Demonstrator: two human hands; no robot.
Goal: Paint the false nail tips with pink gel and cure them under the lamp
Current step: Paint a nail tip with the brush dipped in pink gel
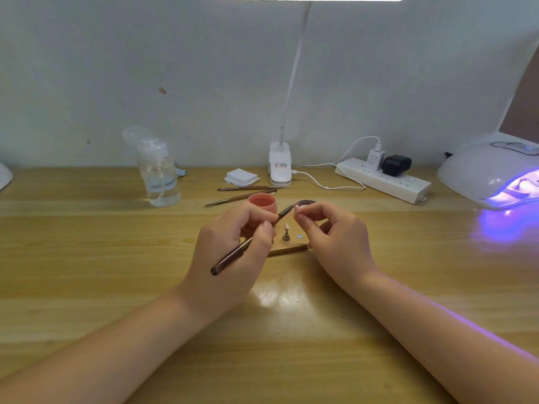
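L hand [233, 243] grips brush [248, 243] | R hand [329, 231] pinches nail tip [299, 209] (pale pink, glossy)

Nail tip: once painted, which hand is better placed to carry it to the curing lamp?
Probably the right hand: it already pinches the nail tip, and the lit lamp is on its side. The left hand holds the brush.

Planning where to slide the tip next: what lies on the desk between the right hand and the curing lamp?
Head view: bare wooden desk between the right hand and the curing lamp, only the lamp's violet glow.
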